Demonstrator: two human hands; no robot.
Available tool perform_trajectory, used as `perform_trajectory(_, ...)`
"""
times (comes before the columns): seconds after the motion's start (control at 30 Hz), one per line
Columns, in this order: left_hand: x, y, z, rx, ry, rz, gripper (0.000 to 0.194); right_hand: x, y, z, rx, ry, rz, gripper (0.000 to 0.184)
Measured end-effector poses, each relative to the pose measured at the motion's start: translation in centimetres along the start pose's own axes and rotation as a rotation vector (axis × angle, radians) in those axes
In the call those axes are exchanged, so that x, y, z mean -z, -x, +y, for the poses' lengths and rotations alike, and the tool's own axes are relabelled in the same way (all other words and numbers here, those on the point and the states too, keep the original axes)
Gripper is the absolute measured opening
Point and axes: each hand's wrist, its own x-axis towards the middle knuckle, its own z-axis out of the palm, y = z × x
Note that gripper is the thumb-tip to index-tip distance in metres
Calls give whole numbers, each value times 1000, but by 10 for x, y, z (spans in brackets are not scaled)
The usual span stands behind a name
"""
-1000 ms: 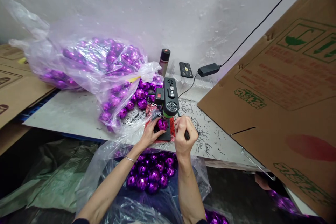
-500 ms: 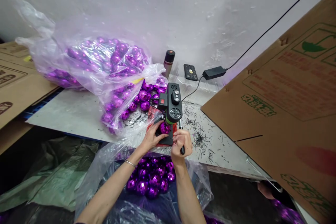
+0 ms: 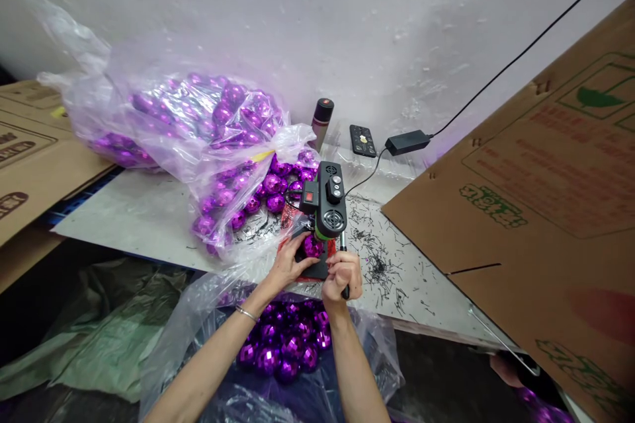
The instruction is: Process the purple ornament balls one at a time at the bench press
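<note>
A small black bench machine [image 3: 328, 201] with a red switch stands on the table's near edge. Under its head sits a purple faceted ball [image 3: 313, 246] on the black base. My left hand [image 3: 289, 266] pinches that ball from the left with fingers and thumb. My right hand [image 3: 341, 277] is closed round the machine's black-tipped lever [image 3: 343, 264], which is pulled down toward me. A clear bag of purple balls [image 3: 285, 340] lies open below my wrists.
A large clear bag of purple balls [image 3: 188, 122] spills across the table at left. Dark metal scraps [image 3: 380, 264] litter the white tabletop. A tilted cardboard sheet [image 3: 540, 192] fills the right. A thermos [image 3: 321, 120], remote [image 3: 362, 140] and power adapter [image 3: 407, 142] stand by the wall.
My right hand has pulled the lever down and toward me. My left hand stays on the ball under the machine. The view has shifted slightly right.
</note>
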Motion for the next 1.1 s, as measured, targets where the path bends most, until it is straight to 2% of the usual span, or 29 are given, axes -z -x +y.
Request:
perform_trajectory(0.27,-2,-1,-2,3,6,3,60,-1,3,6,13,-8,9,36)
perform_trajectory(0.43,-3,0,-3,-2,12,14,59,2,6,11,84,-1,-69,35)
perform_trajectory(0.53,-1,-1,-3,-11,9,9,60,4,1,3,79,-1,-84,35)
perform_trajectory(0.67,1,-7,-3,-19,-2,-9,63,5,-31,-26,-47,18,-73,36)
perform_trajectory(0.77,1,-4,-2,-24,-47,23,63,6,-58,-46,-231,6,-97,38)
perform_trajectory(0.83,1,10,1,-68,-101,75,63,7,-66,-51,-269,12,-114,40)
perform_trajectory(0.9,2,34,4,-163,-170,91,63,8,-64,-51,-239,18,-114,40)
perform_trajectory(1.03,14,89,10,-328,-313,-34,80,9,-47,-41,-127,3,-120,41)
perform_trajectory(1.1,24,95,11,-321,-351,-67,88,8,-41,-38,-115,-3,-115,41)
